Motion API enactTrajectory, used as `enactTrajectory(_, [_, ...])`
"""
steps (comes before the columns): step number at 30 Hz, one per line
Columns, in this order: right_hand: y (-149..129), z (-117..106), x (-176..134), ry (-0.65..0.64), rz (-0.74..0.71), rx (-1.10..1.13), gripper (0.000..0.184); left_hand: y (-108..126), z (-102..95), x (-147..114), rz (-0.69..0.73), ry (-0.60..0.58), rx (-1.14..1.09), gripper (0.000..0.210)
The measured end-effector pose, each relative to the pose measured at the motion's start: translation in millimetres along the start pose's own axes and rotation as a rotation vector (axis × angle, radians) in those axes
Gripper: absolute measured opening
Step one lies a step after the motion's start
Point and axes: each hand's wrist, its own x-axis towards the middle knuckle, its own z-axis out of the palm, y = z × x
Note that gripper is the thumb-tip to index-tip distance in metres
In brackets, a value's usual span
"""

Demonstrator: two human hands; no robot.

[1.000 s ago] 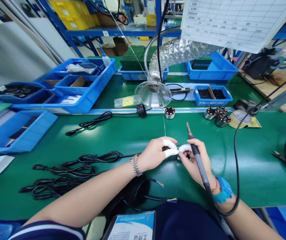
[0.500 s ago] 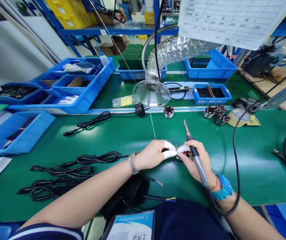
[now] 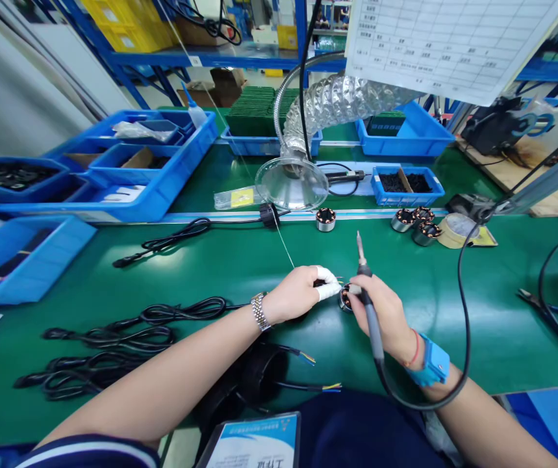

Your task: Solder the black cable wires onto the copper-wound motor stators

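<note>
My left hand (image 3: pixel 301 292), with white covers on thumb and forefinger, is pinched on a black cable, its thin stripped wires (image 3: pixel 340 281) poking out past the fingertips. A thin pale wire (image 3: pixel 286 247), like solder, runs down to this hand from above. In my right hand (image 3: pixel 380 309) is a soldering iron (image 3: pixel 369 309), its tip pointing up and away from the work. The thumb and covered forefinger of that hand also touch a small copper-wound motor stator (image 3: pixel 345 299) standing on the green bench. Fingers partly hide the stator and the cable end.
Coiled black power cords (image 3: pixel 162 318) lie at left, with cut cable ends near my lap. A lone stator (image 3: pixel 326 220) and a cluster of stators (image 3: pixel 423 233) stand farther back. A clear fume hood (image 3: pixel 292 185) hangs ahead. Pliers (image 3: pixel 532 299) lie right; blue bins (image 3: pixel 147 201) stand left.
My right hand's fingers have shifted slightly, showing more of the stator. The iron has turned a little more upright. My left hand keeps its pinch; the camera view has shifted slightly.
</note>
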Motion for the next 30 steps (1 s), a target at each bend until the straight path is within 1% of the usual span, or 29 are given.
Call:
enactTrajectory(2, [-3.3,2.3,8.1,0.025,0.16,0.094,0.033,0.4,-0.4,0.7,-0.004,0.002,-0.006,0.017])
enactTrajectory(4, [-6.8,4.7,14.2,0.014,0.296,0.201,0.039,0.7,-0.5,1.5,-0.001,-0.005,0.006,0.015])
enactTrajectory(5, [-8.3,5.7,16.0,0.007,0.339,0.236,0.041,0.9,-0.5,1.9,0.001,-0.012,0.016,0.014])
enactTrajectory(7, [-11.0,5.9,17.1,0.003,0.372,0.256,0.04,1.2,-0.1,2.4,0.002,-0.032,0.033,0.014])
enactTrajectory(9, [-13.4,1.9,15.0,-0.01,0.348,0.235,0.04,1.4,0.1,2.7,-0.001,-0.047,0.04,0.015])
enactTrajectory(11, [-15.6,-7.2,10.3,-0.014,0.291,0.185,0.037,1.5,0.1,2.7,-0.006,-0.057,0.034,0.014])
enactTrajectory(14, [-17.6,-27.6,0.2,0.031,0.194,0.079,0.023,1.0,0.3,2.7,-0.011,-0.066,0.03,0.013])
enactTrajectory(15, [-17.7,-35.0,-3.3,0.048,0.158,0.043,0.021,0.8,0.5,2.8,-0.009,-0.067,0.036,0.013])
enactTrajectory(17, [-17.7,-48.4,-9.8,0.065,0.076,-0.01,0.028,0.5,1.2,3.2,-0.004,-0.06,0.054,0.013])
enactTrajectory(19, [-18.1,-58.5,-14.7,0.063,0.022,-0.007,0.037,0.6,1.9,3.6,-0.008,-0.052,0.066,0.014])
enactTrajectory(21, [-19.1,-64.6,-18.0,0.049,0.032,0.057,0.035,0.8,2.1,3.8,-0.011,-0.053,0.064,0.013])
enactTrajectory(24, [-19.5,-66.6,-21.3,0.03,0.104,0.167,0.027,0.8,1.8,3.7,-0.005,-0.062,0.062,0.013])
enactTrajectory(30, [-14.3,-62.0,-26.3,0.01,0.178,0.221,0.022,-0.6,1.6,4.0,-0.009,-0.06,0.074,0.013])
